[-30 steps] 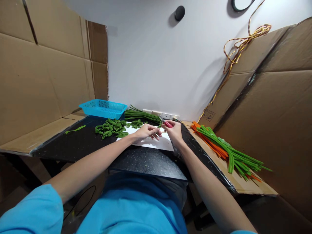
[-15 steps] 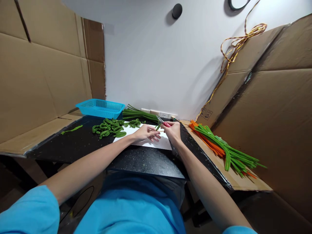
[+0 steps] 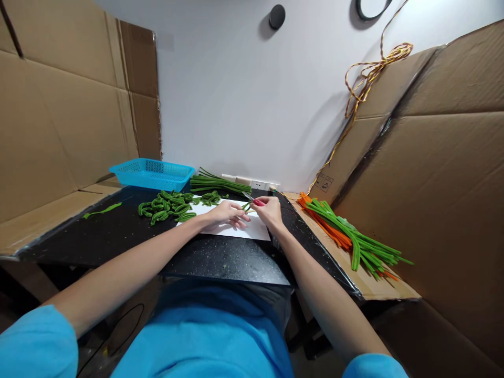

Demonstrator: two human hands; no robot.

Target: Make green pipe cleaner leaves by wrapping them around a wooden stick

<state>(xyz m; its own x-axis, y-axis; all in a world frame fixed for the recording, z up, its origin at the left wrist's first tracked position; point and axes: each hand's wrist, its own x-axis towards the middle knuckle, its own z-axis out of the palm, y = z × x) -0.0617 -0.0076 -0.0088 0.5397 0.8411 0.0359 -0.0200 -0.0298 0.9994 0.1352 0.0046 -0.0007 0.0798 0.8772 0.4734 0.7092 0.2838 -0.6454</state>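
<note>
My left hand [image 3: 226, 214], above a white sheet [image 3: 252, 231], pinches a short looped green pipe cleaner [image 3: 246, 207] at its fingertips. Close beside it, my right hand [image 3: 270, 211] is closed round a small red-handled tool [image 3: 259, 202] with a slim metal tip pointing up and left; whether it is scissors or pliers I cannot tell. Its fingertips also meet the piece and a thin pale stick between the hands. Left of the sheet lies a pile of folded dark green pipe cleaners [image 3: 167, 206], with a few more loops [image 3: 210, 198] on the sheet's far edge.
Straight dark green pipe cleaners [image 3: 216, 184] lie behind the sheet, beside a blue basket [image 3: 153, 181]. Bright green stems [image 3: 366, 241] and orange stems [image 3: 328, 231] rest on cardboard at right. A green strip [image 3: 102, 210] lies left on the black table [image 3: 228, 262]. Sockets [image 3: 258, 185] line the wall.
The whole view has shifted slightly, so everything sits a little further left. Both hands stay together over the sheet, holding the same piece and tool.
</note>
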